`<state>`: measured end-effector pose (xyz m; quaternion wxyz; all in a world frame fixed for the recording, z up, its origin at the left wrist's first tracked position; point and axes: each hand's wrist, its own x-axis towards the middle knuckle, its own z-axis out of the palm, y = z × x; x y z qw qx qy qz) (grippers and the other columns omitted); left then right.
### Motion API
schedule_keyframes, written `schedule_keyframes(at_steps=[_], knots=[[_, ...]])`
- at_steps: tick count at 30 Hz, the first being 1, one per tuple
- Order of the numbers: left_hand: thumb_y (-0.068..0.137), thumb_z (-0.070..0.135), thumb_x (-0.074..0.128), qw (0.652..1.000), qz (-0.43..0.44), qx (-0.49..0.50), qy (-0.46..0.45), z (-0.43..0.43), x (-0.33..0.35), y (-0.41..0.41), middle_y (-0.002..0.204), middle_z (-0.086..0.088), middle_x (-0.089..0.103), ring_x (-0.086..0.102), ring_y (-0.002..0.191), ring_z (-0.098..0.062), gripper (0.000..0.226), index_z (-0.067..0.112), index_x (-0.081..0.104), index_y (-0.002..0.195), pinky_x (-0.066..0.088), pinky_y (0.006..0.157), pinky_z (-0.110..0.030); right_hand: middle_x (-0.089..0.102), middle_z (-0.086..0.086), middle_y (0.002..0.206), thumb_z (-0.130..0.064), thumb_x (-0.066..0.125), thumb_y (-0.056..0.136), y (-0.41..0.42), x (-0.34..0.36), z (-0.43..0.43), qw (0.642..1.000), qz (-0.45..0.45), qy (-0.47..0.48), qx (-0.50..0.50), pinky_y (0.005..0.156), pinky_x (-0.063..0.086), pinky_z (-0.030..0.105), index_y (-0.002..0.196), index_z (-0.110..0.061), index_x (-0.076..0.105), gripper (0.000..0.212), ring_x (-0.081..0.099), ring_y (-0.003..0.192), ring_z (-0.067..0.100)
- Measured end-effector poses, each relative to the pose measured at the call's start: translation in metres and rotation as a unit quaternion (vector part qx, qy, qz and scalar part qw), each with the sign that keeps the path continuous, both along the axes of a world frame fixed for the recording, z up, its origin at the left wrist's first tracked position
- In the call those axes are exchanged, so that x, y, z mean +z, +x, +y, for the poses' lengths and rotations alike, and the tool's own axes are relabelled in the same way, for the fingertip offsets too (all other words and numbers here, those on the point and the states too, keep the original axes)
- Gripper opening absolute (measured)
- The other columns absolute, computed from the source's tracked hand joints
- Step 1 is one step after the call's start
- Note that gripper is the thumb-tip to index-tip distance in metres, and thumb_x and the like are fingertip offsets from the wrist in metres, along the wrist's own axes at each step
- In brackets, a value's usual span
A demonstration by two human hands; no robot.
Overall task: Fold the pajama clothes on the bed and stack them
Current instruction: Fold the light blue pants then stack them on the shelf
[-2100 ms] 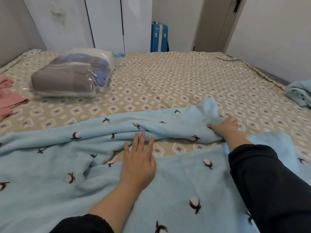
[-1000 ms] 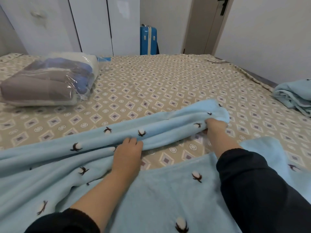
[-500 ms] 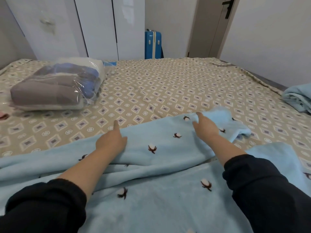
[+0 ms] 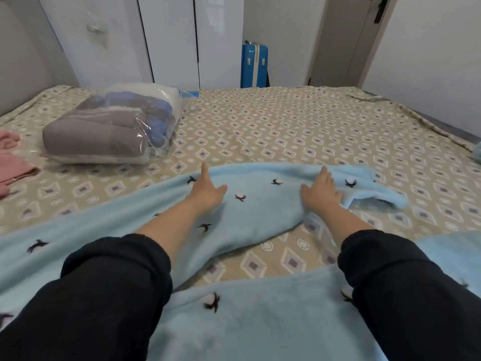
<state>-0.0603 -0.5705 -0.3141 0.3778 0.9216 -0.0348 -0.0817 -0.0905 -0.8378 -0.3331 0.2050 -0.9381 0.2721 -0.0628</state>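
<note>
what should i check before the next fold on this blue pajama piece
1. Both hands flat on the blue pajama piece: ok, the left hand and right hand press it with straight fingers.
2. Cloth between the hands smooth: ok.
3. The right end lying flat: not ok, it is bunched and curled past the right hand.
4. Room on the bed sheet ahead: ok, the plastic bag lies apart, to the left.
5. Near part of the garment smooth: cannot tell, the sleeves cover much of it.
</note>
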Motion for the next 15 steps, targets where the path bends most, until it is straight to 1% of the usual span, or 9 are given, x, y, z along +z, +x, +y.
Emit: schedule_keyframes(at_steps=[1, 3, 5, 6, 8, 10, 12, 13, 15], knots=[[0.1, 0.036, 0.044, 0.997, -0.017, -0.031, 0.07, 0.002, -0.007, -0.009, 0.161, -0.008, 0.011, 0.018, 0.146, -0.029, 0.076, 0.022, -0.008, 0.153, 0.018, 0.116, -0.046, 0.0, 0.007, 0.162, -0.038, 0.034, 0.101, -0.005, -0.006, 0.008, 0.999, 0.003, -0.031, 0.019, 0.116, 0.006, 0.053, 0.153, -0.014, -0.004, 0.069, 0.004, 0.148, 0.024], [0.102, 0.042, 0.033, 0.972, -0.038, -0.107, 0.208, 0.009, -0.017, -0.029, 0.162, -0.002, 0.004, 0.004, 0.148, -0.026, 0.064, 0.027, -0.001, 0.154, 0.008, 0.117, -0.054, 0.001, 0.005, 0.162, -0.04, 0.028, 0.101, -0.018, -0.016, 0.022, 0.989, 0.018, -0.096, 0.112, 0.116, 0.003, 0.054, 0.153, -0.017, 0.007, 0.06, 0.001, 0.148, 0.023], [0.102, 0.047, 0.024, 0.94, -0.031, -0.19, 0.281, 0.022, -0.024, -0.048, 0.163, 0.002, 0.0, -0.003, 0.149, -0.023, 0.058, 0.029, 0.006, 0.154, 0.003, 0.117, -0.054, 0.004, 0.001, 0.162, -0.044, 0.023, 0.101, -0.033, -0.025, 0.032, 0.965, 0.069, -0.145, 0.208, 0.114, 0.003, 0.058, 0.152, -0.026, 0.014, 0.055, 0.004, 0.148, 0.021], [0.102, 0.048, 0.023, 0.93, -0.019, -0.216, 0.297, 0.031, -0.025, -0.057, 0.163, 0.003, -0.003, -0.005, 0.149, -0.022, 0.057, 0.03, 0.007, 0.154, 0.001, 0.117, -0.052, 0.004, 0.0, 0.162, -0.046, 0.02, 0.101, -0.04, -0.026, 0.034, 0.961, 0.095, -0.151, 0.21, 0.113, 0.002, 0.059, 0.152, -0.029, 0.013, 0.054, 0.004, 0.148, 0.021], [0.103, 0.046, 0.024, 0.929, -0.002, -0.222, 0.297, 0.054, -0.02, -0.073, 0.163, 0.003, -0.001, -0.002, 0.149, -0.019, 0.056, 0.029, 0.012, 0.154, 0.002, 0.118, -0.049, 0.002, 0.004, 0.161, -0.046, 0.015, 0.101, -0.05, -0.022, 0.042, 0.971, 0.132, -0.146, 0.136, 0.114, -0.001, 0.059, 0.153, -0.029, 0.008, 0.055, 0.002, 0.148, 0.024], [0.103, 0.04, 0.031, 0.939, -0.015, -0.199, 0.281, 0.08, -0.011, -0.089, 0.159, -0.003, 0.021, 0.017, 0.146, -0.021, 0.05, 0.022, 0.029, 0.15, 0.015, 0.117, -0.043, -0.001, 0.008, 0.161, -0.041, 0.015, 0.101, -0.061, -0.012, 0.064, 0.972, 0.161, -0.134, 0.104, 0.116, -0.002, 0.058, 0.153, -0.021, 0.005, 0.057, -0.002, 0.148, 0.027], [0.103, 0.034, 0.037, 0.952, -0.056, -0.162, 0.253, 0.11, -0.002, -0.106, 0.141, -0.006, 0.047, 0.039, 0.132, -0.025, 0.04, 0.014, 0.05, 0.136, 0.032, 0.107, -0.038, 0.007, 0.011, 0.16, -0.036, 0.02, 0.102, -0.075, -0.005, 0.099, 0.971, 0.127, -0.116, 0.163, 0.116, 0.005, 0.055, 0.15, -0.013, 0.016, 0.054, 0.004, 0.147, 0.027], [0.102, 0.032, 0.039, 0.959, -0.072, -0.137, 0.239, 0.125, 0.001, -0.115, 0.136, -0.005, 0.052, 0.044, 0.128, -0.025, 0.038, 0.014, 0.055, 0.131, 0.035, 0.105, -0.038, 0.014, 0.012, 0.157, -0.035, 0.024, 0.102, -0.086, -0.003, 0.117, 0.97, 0.089, -0.104, 0.203, 0.115, 0.01, 0.054, 0.147, -0.011, 0.023, 0.052, 0.01, 0.145, 0.027], [0.102, 0.034, 0.037, 0.962, -0.071, -0.105, 0.241, 0.158, 0.004, -0.134, 0.14, -0.001, 0.049, 0.04, 0.132, -0.024, 0.039, 0.018, 0.053, 0.135, 0.033, 0.108, -0.041, 0.02, 0.012, 0.156, -0.033, 0.03, 0.101, -0.114, -0.004, 0.153, 0.962, 0.016, -0.06, 0.266, 0.115, 0.013, 0.052, 0.144, -0.011, 0.03, 0.049, 0.016, 0.144, 0.026]])
